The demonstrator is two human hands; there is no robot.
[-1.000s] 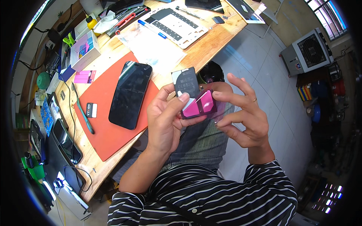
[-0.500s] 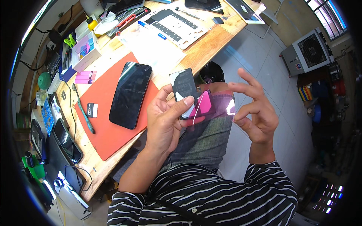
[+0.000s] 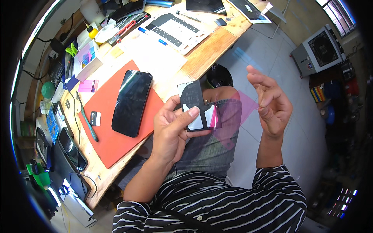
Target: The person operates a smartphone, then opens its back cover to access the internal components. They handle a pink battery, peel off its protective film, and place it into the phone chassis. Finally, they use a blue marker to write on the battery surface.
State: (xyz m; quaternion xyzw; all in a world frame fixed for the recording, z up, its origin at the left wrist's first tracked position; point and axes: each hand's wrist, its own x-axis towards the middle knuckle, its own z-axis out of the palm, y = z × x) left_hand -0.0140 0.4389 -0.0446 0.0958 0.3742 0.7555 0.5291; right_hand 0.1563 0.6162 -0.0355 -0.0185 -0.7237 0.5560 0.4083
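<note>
My left hand [image 3: 167, 128] is closed around a flat black phone battery [image 3: 191, 94], thumb across its face, over my lap. Light, whitish patches divided by dark strips show on the lower part of the battery. From its right edge a see-through pink film [image 3: 245, 106] stretches up to my right hand [image 3: 274, 105]. The film's far corner is pinched between my right thumb and a fingertip, the other fingers raised. Bright pink folds gather beside the battery's edge; exactly where the film still touches it, I cannot tell.
A dark-screened smartphone [image 3: 132, 103] lies on an orange mat [image 3: 105, 136] on the wooden table, with a green-handled tool [image 3: 88, 123] beside it. Further back are a white tablet frame [image 3: 194, 39], blue pens and an open box [image 3: 86, 58]. An air cooler [image 3: 318, 52] stands at right.
My right hand has moved slightly right and drawn the pink film up and taut. The bright pink flap beside the battery has narrowed, and light patches now show there. My left hand stays nearly still.
</note>
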